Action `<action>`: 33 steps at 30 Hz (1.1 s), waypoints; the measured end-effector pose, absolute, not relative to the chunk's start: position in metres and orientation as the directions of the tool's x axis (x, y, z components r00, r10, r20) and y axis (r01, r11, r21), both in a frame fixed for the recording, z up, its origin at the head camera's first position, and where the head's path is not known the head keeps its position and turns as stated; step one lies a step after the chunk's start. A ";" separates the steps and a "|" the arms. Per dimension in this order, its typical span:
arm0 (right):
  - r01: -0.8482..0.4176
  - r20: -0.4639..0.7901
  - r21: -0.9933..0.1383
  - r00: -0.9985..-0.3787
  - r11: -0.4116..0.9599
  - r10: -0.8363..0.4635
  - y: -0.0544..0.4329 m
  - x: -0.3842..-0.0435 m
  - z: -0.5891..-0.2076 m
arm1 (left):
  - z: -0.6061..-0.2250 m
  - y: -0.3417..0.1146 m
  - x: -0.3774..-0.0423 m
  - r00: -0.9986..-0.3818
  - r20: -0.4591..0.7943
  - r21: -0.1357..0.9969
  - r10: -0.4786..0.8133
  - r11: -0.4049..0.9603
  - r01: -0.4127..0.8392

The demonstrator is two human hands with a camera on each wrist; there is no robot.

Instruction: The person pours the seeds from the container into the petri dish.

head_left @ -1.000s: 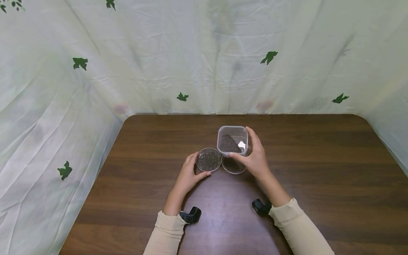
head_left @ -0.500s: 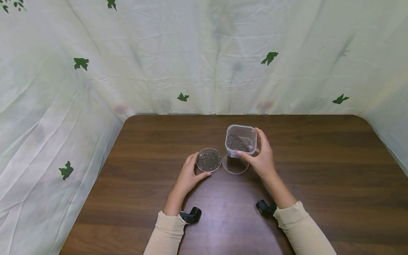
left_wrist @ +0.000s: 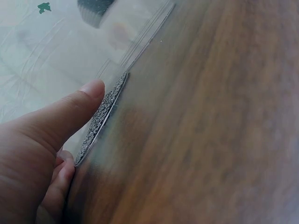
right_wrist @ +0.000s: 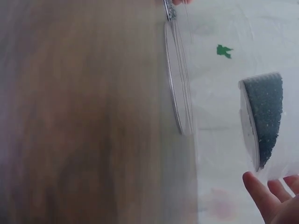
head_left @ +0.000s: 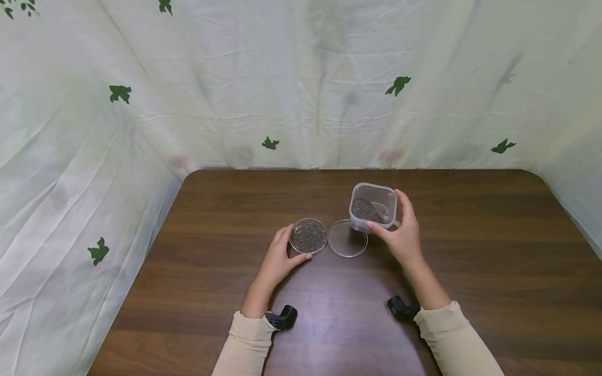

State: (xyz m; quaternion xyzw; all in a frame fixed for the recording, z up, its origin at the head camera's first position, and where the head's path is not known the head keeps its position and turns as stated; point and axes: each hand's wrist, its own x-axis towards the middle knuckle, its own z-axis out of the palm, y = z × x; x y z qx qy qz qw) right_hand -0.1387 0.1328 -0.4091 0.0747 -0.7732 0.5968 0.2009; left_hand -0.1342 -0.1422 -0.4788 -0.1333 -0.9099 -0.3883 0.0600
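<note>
A round clear petri dish (head_left: 308,253) with a layer of dark granules (head_left: 308,236) lies on the table. My left hand (head_left: 275,262) holds it from the left, thumb at its near edge and fingers at its far left side. In the left wrist view, the thumb (left_wrist: 60,116) lies along the dish wall. My right hand (head_left: 402,241) grips a clear square plastic container (head_left: 384,197) by its right side. More dark granules (right_wrist: 266,116) are heaped at one side of it. It hangs above the table, its base visible from the side in the right wrist view.
A second clear round dish (head_left: 345,238), without granules, lies right beside the first, and the container overlaps its far right edge in the head view. The brown wooden table (head_left: 470,261) ends at a pale curtain (head_left: 320,104) at the back. Black wrist cameras (head_left: 283,317) sit on both wrists.
My right hand has moved right with the container, from above the dishes' meeting edge to the far right of the granule-free dish, which shows more fully. My left hand has stayed put.
</note>
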 end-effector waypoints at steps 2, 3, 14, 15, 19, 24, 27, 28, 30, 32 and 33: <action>-0.345 0.398 -0.890 -0.907 0.297 0.139 0.137 -0.138 -0.410 | -0.479 -0.142 -0.134 -0.959 0.209 0.693 0.193 0.662 0.284; -0.340 0.397 -0.889 -0.906 0.307 0.146 0.139 -0.138 -0.410 | -0.479 -0.142 -0.134 -0.959 0.209 0.694 0.193 0.662 0.284; -0.268 0.355 -0.896 -0.911 0.353 0.208 0.161 -0.135 -0.416 | -0.479 -0.142 -0.134 -0.956 0.222 0.692 0.190 0.660 0.292; -0.265 0.352 -0.898 -0.912 0.352 0.211 0.163 -0.136 -0.418 | -0.479 -0.142 -0.134 -0.956 0.221 0.692 0.190 0.661 0.291; -0.248 0.336 -0.907 -0.913 0.340 0.231 0.175 -0.141 -0.432 | -0.478 -0.141 -0.134 -0.955 0.226 0.690 0.191 0.660 0.296; -0.224 0.325 -0.909 -0.909 0.352 0.261 0.186 -0.146 -0.448 | -0.480 -0.142 -0.134 -0.945 0.260 0.692 0.197 0.645 0.325; -0.211 0.318 -0.911 -0.906 0.354 0.279 0.190 -0.146 -0.450 | -0.482 -0.143 -0.133 -0.933 0.296 0.686 0.206 0.634 0.358; -0.204 0.313 -0.913 -0.906 0.354 0.284 0.191 -0.146 -0.450 | -0.482 -0.143 -0.132 -0.931 0.302 0.686 0.206 0.631 0.362; -0.193 0.304 -0.916 -0.906 0.352 0.294 0.191 -0.143 -0.447 | -0.481 -0.143 -0.132 -0.932 0.301 0.689 0.203 0.629 0.360; -0.180 0.296 -0.916 -0.907 0.357 0.301 0.191 -0.140 -0.442 | -0.481 -0.142 -0.133 -0.938 0.284 0.690 0.199 0.637 0.344; -0.175 0.292 -0.917 -0.907 0.358 0.304 0.190 -0.138 -0.439 | -0.481 -0.142 -0.134 -0.945 0.262 0.699 0.196 0.636 0.325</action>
